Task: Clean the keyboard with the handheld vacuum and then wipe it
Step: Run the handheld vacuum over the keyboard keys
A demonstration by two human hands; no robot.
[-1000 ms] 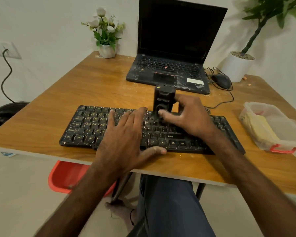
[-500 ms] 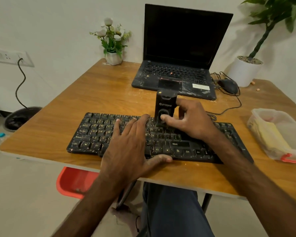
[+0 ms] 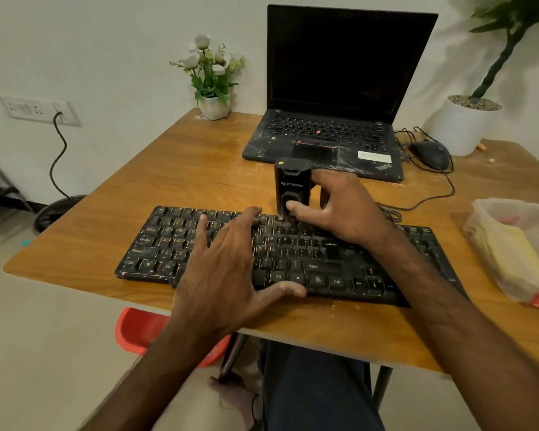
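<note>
Hardly moved since before. Still pressing the keyboard (image 3: 156, 244) with the left hand (image 3: 221, 269), flat and spread; still gripping the upright handheld vacuum (image 3: 293, 181) at the keyboard's far edge with the right hand (image 3: 346, 209), thumb on its front.

Wooden table (image 3: 168, 188) bears keyboard (image 3: 293, 253), laptop (image 3: 324, 132), mouse (image 3: 430, 154), flowerpot (image 3: 213, 107), perhaps a plastic tub (image 3: 517, 250).

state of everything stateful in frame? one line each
handheld vacuum: upright, nozzle on keyboard's far rows, gripped by right hand
keyboard: flat on table, speckled with dust
left hand: flat, resting on keyboard
laptop: lid open, screen dark
wall socket: one cable plugged in
</note>
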